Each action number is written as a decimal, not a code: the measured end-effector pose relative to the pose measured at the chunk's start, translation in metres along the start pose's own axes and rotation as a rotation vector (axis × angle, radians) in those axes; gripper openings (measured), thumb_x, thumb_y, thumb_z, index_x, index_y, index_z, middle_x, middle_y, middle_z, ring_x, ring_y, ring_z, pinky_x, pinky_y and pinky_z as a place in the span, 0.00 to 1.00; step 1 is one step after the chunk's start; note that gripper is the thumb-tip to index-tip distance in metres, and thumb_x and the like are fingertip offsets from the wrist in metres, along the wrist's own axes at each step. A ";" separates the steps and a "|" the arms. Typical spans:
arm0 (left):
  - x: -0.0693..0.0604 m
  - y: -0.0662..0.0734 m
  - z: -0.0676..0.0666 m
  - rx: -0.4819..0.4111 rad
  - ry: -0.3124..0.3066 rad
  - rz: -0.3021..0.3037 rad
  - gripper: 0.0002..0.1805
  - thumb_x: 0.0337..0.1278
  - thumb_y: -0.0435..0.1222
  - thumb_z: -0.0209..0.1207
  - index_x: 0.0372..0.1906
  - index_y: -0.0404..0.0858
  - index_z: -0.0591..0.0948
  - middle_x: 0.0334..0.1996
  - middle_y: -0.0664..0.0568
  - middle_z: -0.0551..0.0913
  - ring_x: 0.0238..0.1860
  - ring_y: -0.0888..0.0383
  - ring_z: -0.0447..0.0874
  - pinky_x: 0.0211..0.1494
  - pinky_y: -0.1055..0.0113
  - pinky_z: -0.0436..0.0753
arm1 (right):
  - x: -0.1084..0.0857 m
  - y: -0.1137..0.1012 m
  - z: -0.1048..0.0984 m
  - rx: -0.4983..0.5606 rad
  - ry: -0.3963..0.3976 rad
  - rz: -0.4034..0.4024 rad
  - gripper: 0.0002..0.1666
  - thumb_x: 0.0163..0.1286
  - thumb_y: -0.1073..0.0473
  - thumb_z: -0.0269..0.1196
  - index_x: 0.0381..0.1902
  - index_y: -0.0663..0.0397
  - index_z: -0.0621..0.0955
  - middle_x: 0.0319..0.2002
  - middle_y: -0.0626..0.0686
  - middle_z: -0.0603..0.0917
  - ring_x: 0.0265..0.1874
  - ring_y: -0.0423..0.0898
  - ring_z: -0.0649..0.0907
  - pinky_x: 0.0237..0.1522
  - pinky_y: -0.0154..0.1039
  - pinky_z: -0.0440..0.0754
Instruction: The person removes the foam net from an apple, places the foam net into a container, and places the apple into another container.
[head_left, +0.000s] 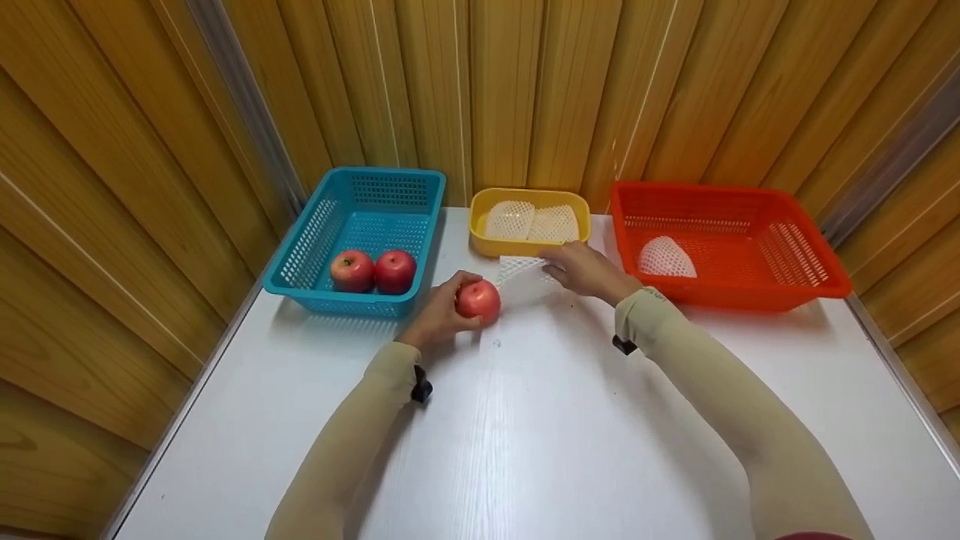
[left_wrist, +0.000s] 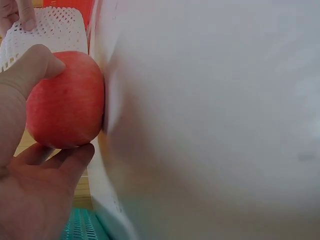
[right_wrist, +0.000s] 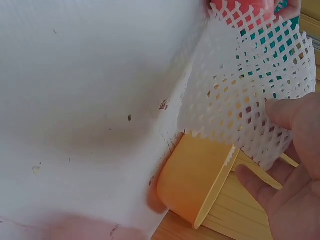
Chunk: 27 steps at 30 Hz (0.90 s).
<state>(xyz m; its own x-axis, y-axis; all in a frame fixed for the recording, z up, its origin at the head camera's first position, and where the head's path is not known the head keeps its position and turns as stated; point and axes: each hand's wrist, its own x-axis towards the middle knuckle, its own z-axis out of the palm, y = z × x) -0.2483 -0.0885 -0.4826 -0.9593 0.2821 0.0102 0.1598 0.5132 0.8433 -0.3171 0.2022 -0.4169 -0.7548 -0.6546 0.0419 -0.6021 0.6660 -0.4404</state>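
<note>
A red apple point(head_left: 478, 302) is gripped by my left hand point(head_left: 444, 309), thumb on one side and fingers on the other, at the middle of the white table. The left wrist view shows the apple point(left_wrist: 67, 102) close up, low over or on the table; I cannot tell which. My right hand point(head_left: 583, 270) pinches a white foam net sleeve point(head_left: 523, 274) between thumb and fingers. In the right wrist view the sleeve point(right_wrist: 250, 80) spreads out flat, its toothed edge toward the apple point(right_wrist: 245, 12). Whether that edge touches the apple is unclear.
A blue basket point(head_left: 352, 306) at the left holds two apples point(head_left: 373, 271). Behind my hands stands a yellow container point(head_left: 531, 248) with foam net sleeves point(head_left: 532, 221) in it. An orange-red basket point(head_left: 750, 292) at the right holds a net-covered item point(head_left: 666, 257). Wooden panels enclose the table.
</note>
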 end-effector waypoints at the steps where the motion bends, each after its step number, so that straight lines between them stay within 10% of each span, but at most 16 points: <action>1: 0.000 0.001 0.000 0.014 -0.001 0.003 0.41 0.47 0.33 0.78 0.67 0.49 0.71 0.65 0.54 0.77 0.66 0.51 0.70 0.67 0.52 0.78 | 0.000 0.000 -0.001 -0.006 -0.001 0.012 0.24 0.75 0.61 0.63 0.67 0.53 0.79 0.63 0.56 0.83 0.62 0.58 0.81 0.67 0.58 0.74; 21: 0.003 0.021 -0.009 0.198 -0.056 -0.148 0.37 0.54 0.39 0.76 0.68 0.52 0.72 0.66 0.51 0.76 0.67 0.48 0.67 0.68 0.48 0.74 | 0.020 -0.003 -0.041 0.031 0.058 0.183 0.37 0.80 0.61 0.57 0.78 0.24 0.61 0.32 0.56 0.80 0.25 0.54 0.80 0.32 0.45 0.88; 27: 0.004 0.025 -0.005 0.182 -0.046 -0.162 0.36 0.55 0.38 0.75 0.67 0.52 0.72 0.65 0.51 0.76 0.67 0.48 0.67 0.68 0.48 0.74 | 0.031 0.003 -0.055 0.027 0.130 0.151 0.23 0.78 0.66 0.57 0.64 0.38 0.77 0.49 0.59 0.84 0.37 0.57 0.80 0.41 0.49 0.88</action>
<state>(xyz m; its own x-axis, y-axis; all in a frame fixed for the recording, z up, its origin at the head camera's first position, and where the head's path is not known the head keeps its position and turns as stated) -0.2493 -0.0784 -0.4589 -0.9648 0.2191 -0.1453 0.0483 0.6909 0.7213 -0.3563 0.2037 -0.3679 -0.8641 -0.4955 0.0885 -0.4740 0.7419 -0.4742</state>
